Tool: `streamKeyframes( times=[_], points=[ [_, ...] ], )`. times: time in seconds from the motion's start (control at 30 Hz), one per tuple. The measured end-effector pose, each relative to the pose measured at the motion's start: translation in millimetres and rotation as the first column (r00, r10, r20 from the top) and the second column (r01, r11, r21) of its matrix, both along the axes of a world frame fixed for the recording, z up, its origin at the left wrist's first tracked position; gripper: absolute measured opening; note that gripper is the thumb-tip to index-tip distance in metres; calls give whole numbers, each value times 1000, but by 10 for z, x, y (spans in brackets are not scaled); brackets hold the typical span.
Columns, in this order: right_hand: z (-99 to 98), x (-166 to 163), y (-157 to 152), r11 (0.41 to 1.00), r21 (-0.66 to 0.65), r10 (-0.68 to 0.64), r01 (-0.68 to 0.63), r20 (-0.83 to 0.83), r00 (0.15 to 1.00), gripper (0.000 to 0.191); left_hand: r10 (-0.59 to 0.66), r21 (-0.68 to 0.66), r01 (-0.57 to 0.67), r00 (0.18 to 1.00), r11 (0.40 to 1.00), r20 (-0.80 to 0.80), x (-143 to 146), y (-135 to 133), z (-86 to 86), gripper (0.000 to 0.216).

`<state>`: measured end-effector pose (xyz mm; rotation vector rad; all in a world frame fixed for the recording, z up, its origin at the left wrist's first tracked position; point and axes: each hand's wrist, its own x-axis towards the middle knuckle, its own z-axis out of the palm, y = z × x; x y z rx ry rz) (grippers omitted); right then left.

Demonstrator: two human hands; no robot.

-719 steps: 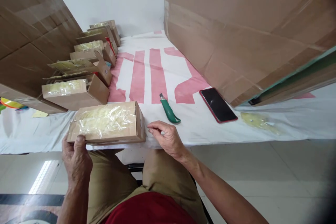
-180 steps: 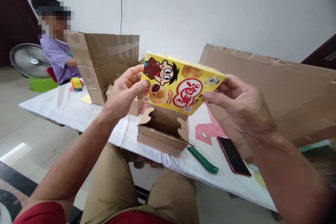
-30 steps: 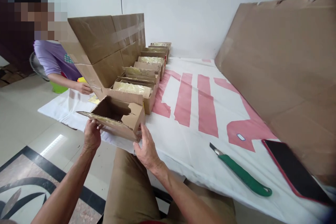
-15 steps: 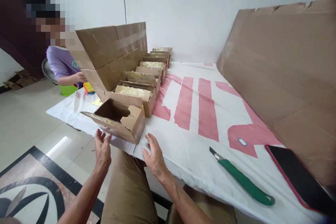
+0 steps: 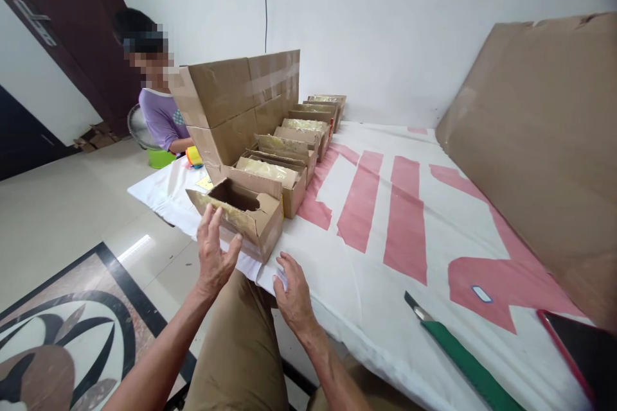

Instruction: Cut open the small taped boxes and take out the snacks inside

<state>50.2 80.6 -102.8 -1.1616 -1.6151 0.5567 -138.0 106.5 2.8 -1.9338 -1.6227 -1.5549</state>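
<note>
At the near end of a row, an open cardboard box (image 5: 263, 234) sits by the table's front edge with its flaps up. My left hand (image 5: 216, 253) is at the box's near flap, fingers spread; whether the fingertips touch the cardboard I cannot tell. Just right of the box's corner, my right hand (image 5: 294, 289) hovers over the table edge, fingers apart and holding nothing. Behind the near box run several similar cardboard boxes (image 5: 294, 196), some with yellowish tape on their flaps.
A stack of closed cartons (image 5: 222, 93) stands left of the row. A green utility knife (image 5: 463, 356) with its blade out and a phone (image 5: 585, 359) lie on the white-and-pink tablecloth (image 5: 357, 295). A large cardboard sheet (image 5: 540, 128) leans at right. A person (image 5: 159, 115) sits beyond the cartons.
My left hand has risen from below the near box to its front flap, which now stands more upright. The view has turned left, so the scene shifts right.
</note>
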Motion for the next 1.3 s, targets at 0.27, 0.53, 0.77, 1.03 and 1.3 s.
streamKeyframes(
  times=[0.27, 0.53, 0.77, 1.03, 1.3],
  points=[
    [58, 64, -9, 1000, 26, 2, -1, -3, 1000, 37, 50, 80, -52, 998, 995, 22, -49, 7, 57, 57],
    [1347, 142, 318, 947, 241, 178, -213, 159, 971, 51, 74, 70, -86, 985, 994, 156, 19, 5, -153, 72],
    [1972, 113, 901, 829, -139, 489, -542, 652, 580, 45, 38, -10, -37, 946, 999, 323, 301, -1, -335, 69],
    [2421, -682, 1515, 751, 23, 440, -660, 729, 525, 62, 34, -24, -27, 942, 999, 333, 386, -45, -384, 74],
    [2239, -1007, 1783, 709, -219, 590, -670, 704, 394, 39, 18, 20, -22, 986, 1000, 169, 205, 56, -273, 76]
  ],
)
